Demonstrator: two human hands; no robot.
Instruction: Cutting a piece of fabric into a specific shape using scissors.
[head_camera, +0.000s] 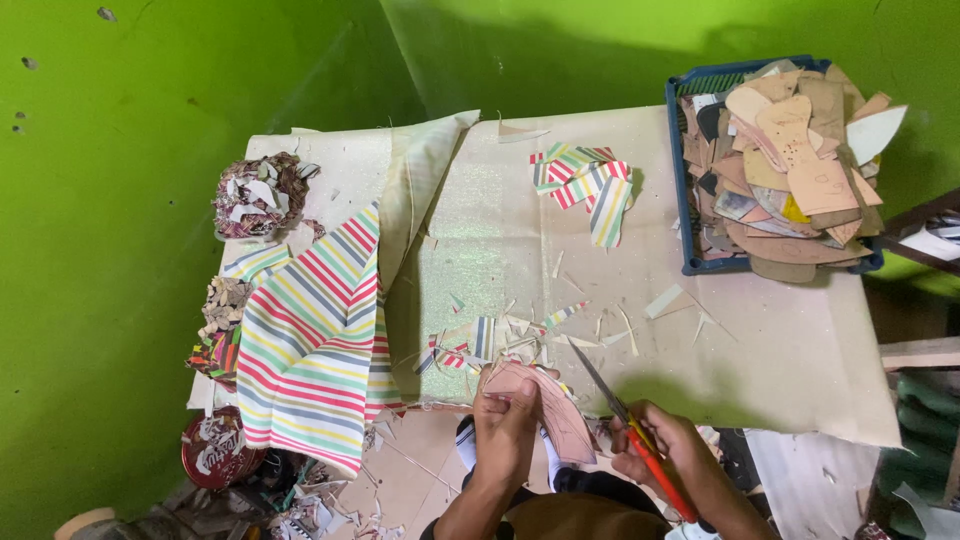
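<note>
Our left hand (505, 425) grips one pinkish cardboard pattern piece (548, 405) pressed against material, and our right hand (665, 450) clasps one pair of orange-handled scissors (625, 420), blades pointing away just right of the piece. The cutting looks partly done: ahead of the hands lie many offcuts (520, 335) (too many to count) and one small pile of striped cut pieces (585, 185). One striped fabric sheet (310, 345), largely uncut, lies to the left. Far right, one blue crate (690, 180) holds stacked patterns.

Single head view — steep downward look, table (520, 250) near
</note>
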